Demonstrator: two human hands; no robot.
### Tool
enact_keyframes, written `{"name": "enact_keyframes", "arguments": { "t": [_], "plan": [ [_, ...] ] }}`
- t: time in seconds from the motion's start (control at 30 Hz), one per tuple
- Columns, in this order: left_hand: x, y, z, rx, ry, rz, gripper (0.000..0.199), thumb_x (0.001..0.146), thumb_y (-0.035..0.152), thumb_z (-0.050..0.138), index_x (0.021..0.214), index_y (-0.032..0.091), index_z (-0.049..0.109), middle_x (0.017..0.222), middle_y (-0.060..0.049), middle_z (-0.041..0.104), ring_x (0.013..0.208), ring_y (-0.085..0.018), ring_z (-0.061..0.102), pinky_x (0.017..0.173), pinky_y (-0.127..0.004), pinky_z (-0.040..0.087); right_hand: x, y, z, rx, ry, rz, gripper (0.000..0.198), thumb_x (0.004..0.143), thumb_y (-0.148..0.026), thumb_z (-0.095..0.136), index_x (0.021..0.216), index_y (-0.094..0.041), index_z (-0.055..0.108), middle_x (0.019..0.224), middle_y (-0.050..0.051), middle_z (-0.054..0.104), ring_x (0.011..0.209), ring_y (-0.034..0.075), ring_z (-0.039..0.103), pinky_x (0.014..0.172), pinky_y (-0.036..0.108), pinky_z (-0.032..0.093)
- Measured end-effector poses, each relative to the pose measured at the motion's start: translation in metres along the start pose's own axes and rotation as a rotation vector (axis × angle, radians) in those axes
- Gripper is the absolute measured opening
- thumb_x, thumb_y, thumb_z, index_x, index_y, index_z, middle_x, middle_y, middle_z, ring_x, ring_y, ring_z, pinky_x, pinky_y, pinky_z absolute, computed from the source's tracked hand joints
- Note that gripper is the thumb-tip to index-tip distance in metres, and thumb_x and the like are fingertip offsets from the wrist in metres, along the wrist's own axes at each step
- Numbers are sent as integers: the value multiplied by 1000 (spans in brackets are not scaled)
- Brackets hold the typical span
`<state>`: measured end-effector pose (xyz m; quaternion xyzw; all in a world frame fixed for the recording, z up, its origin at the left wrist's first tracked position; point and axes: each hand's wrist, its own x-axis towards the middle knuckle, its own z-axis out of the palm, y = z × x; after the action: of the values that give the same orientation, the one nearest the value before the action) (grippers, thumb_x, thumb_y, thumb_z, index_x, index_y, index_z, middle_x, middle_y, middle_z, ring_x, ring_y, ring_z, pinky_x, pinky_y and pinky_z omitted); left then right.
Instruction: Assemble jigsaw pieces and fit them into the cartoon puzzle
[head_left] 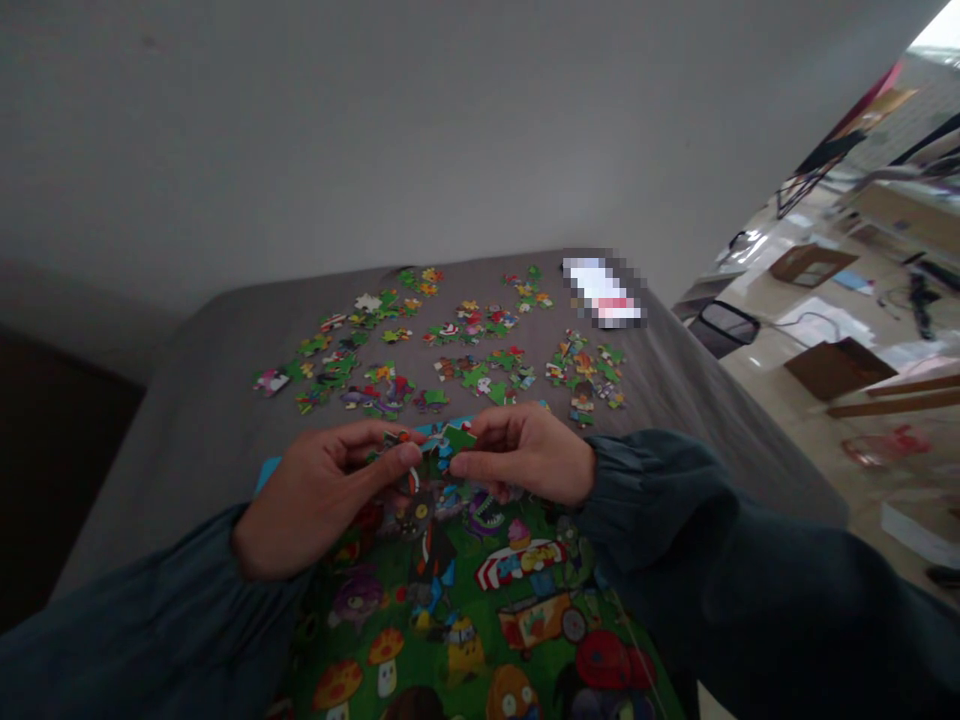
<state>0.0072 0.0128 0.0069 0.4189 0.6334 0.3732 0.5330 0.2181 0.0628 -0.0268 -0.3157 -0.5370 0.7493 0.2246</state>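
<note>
My left hand (326, 490) pinches a dark puzzle piece with orange and white marks, partly hidden by the thumb. My right hand (536, 455) grips a green and blue puzzle piece (455, 441) between thumb and fingers. Both hands are close together, their pieces side by side; whether the pieces are joined I cannot tell. Beneath them lies a green printed picture sheet (487, 620) with cartoon mushrooms, a cart and other figures. Its light blue top edge shows behind the hands. Beyond it, loose and clustered puzzle pieces (480, 375) are spread on the grey cloth.
A grey cloth (202, 400) covers the table, which meets a pale wall (420, 130). At the back right lies a lit phone (600, 290), its screen blurred out. On the floor to the right are a cardboard box (838, 368), papers and other clutter.
</note>
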Motion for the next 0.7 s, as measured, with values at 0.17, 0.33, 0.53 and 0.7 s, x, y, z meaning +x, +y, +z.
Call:
{"name": "enact_keyframes", "arguments": {
  "t": [0.17, 0.33, 0.53, 0.7],
  "plan": [
    [1, -3, -4, 103, 44, 67, 48, 55, 63, 92, 79, 23, 80, 56, -2, 73, 46, -18, 66, 40, -22, 54, 0, 3, -3, -36, -117, 41, 52, 70, -63, 87, 83, -16, 68, 62, -6, 63, 48, 6, 54, 46, 19, 46],
    [2, -3, -4, 90, 44, 81, 49, 55, 64, 91, 78, 23, 77, 52, -1, 70, 41, -17, 63, 37, -22, 52, 1, 6, -4, -93, -126, 28, 49, 78, -63, 81, 76, -17, 63, 53, -8, 57, 45, 5, 51, 45, 17, 43],
    [2, -1, -3, 49, 19, 38, 49, 52, 59, 95, 79, 23, 76, 56, 0, 71, 41, -17, 65, 37, -22, 52, 0, 1, -1, -116, -83, 57, 46, 76, -60, 83, 73, -17, 65, 51, -7, 56, 43, 5, 49, 41, 17, 39],
    [3, -3, -4, 41, 4, 27, 52, 50, 58, 96, 83, 23, 76, 63, -1, 75, 49, -21, 71, 41, -25, 57, -1, 0, -1, -71, -66, 132, 50, 70, -62, 86, 72, -17, 65, 48, -8, 57, 39, 6, 49, 38, 18, 43]
  ]
}}
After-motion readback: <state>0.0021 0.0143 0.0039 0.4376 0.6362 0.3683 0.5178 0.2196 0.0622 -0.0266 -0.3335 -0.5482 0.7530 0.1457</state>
